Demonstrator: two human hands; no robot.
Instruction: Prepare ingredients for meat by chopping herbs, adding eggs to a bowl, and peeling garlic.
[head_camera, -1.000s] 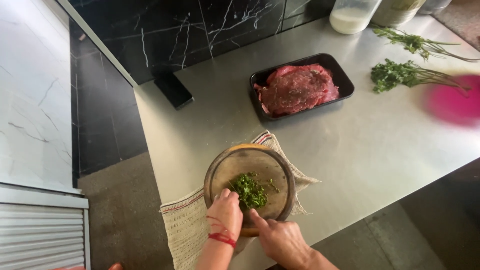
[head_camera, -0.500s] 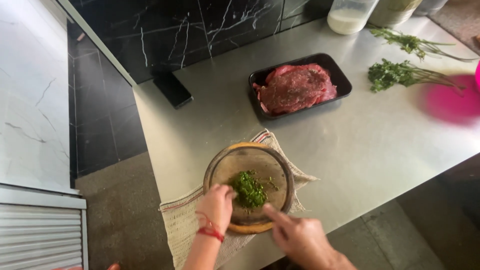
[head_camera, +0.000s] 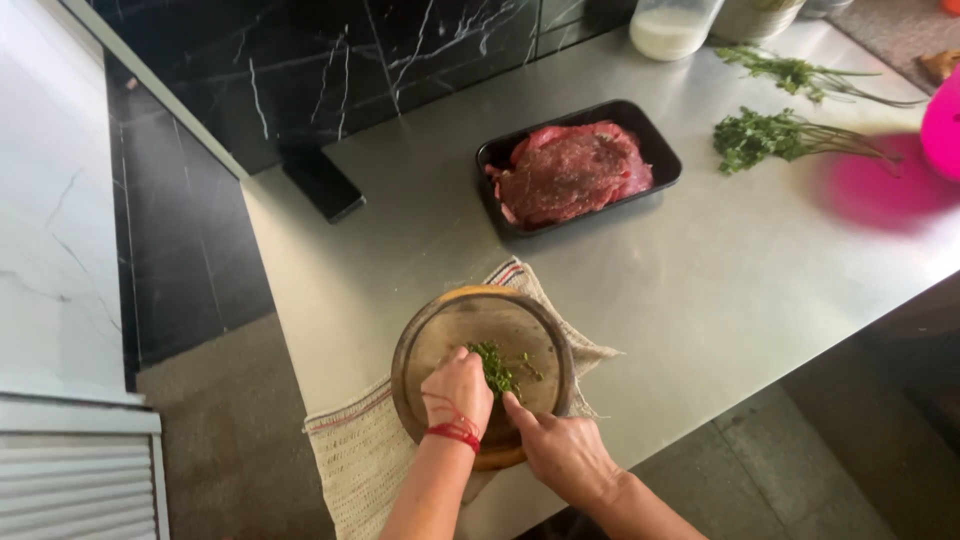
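Wooden board: a round cutting board (head_camera: 470, 340) sits on a striped cloth (head_camera: 365, 460) at the near edge of the steel surface (head_camera: 760, 270).
Left hand (head_camera: 457, 390): comes up from the near edge, wrist bent down, a red cord bracelet (head_camera: 455, 434) on it; curled fingers (head_camera: 470, 362) press on the chopped green herbs (head_camera: 497, 368) at the board's middle.
Right hand (head_camera: 562, 452): lies low over the board's near rim, fingers (head_camera: 520, 412) reaching towards the herbs; whether they grip anything, I cannot tell.
Middle of the surface: black tray (head_camera: 640, 125) of raw meat (head_camera: 570, 170).
Far right corner: two loose herb sprigs (head_camera: 775, 135), a pale jar (head_camera: 672, 25).
Right edge: pink bowl (head_camera: 942, 125).
Room: black marble wall (head_camera: 320, 60), grey floor (head_camera: 230, 430).
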